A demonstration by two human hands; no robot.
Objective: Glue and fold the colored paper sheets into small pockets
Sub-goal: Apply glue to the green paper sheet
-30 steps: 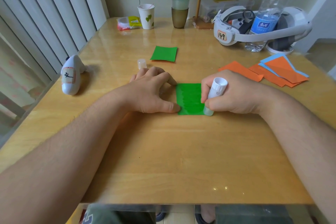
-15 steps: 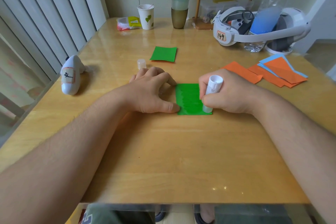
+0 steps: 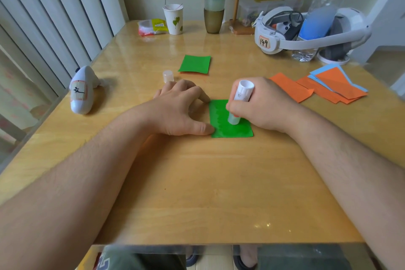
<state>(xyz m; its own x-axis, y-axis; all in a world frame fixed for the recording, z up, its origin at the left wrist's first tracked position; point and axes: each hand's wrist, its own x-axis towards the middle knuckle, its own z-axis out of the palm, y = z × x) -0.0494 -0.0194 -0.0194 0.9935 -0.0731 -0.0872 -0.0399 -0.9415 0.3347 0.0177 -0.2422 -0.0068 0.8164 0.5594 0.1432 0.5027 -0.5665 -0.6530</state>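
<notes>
1. Since the earlier frames, the glue stick [image 3: 240, 103] has been carried leftward and slightly away from the near edge of the green sheet [image 3: 231, 119]; its tip is now set near the sheet's middle instead of at the near right corner.
2. A small bright green rectangle is seen lying flat on the desk [image 3: 197, 182], directly ahead of the person, with a darker, glossy band of wet glue along its left part.
3. Its long axis is laid roughly away from the person, with the short edges nearest and farthest.
4. The glue stick is a white tube with a pale translucent lower end; it is held tilted, tip down on the paper, top leaning away and to the right.
5. The right hand [image 3: 263, 105] has its grip clenched round the tube, fingers curled about it.
6. The left hand [image 3: 179, 109] is laid on the desk with fingers loosely spread; the thumb tip and a fingertip are pressed at the sheet's left edge.
7. A translucent cap [image 3: 168, 76] stands just beyond the left hand.
8. A second green sheet [image 3: 195, 63] lies farther back.
9. Orange and blue sheets [image 3: 324, 87] are piled to the right, well apart from the hands.
10. A white shark-shaped object [image 3: 82, 92] rests near the left desk edge.
</notes>
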